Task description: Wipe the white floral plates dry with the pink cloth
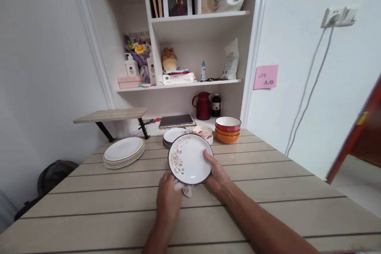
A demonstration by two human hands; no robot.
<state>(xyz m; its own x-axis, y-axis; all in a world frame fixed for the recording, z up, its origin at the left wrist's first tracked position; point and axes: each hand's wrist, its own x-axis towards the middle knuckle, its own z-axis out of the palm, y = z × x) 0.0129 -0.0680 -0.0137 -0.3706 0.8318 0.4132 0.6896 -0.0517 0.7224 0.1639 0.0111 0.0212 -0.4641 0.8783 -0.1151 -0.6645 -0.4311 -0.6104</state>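
Note:
A white plate (195, 158) with a dark rim and brown flower print is tilted up above the middle of the table. My right hand (216, 172) grips its right edge, thumb on the face and fingers behind. At the plate's lower left, my left hand (169, 192) is closed on a pale pinkish cloth (186, 189), which hangs below the rim. Behind the held plate stands a stack of similar dark-rimmed plates (174, 135). Small patterned dishes (202, 131) are stacked beside it.
White plates (124, 150) are stacked at the left, near a small raised shelf (111, 115). Red and orange bowls (228, 129) stand stacked at the back right. Behind the table are a closed laptop (176, 120), a red jug (203, 106) and a dark bottle (216, 105).

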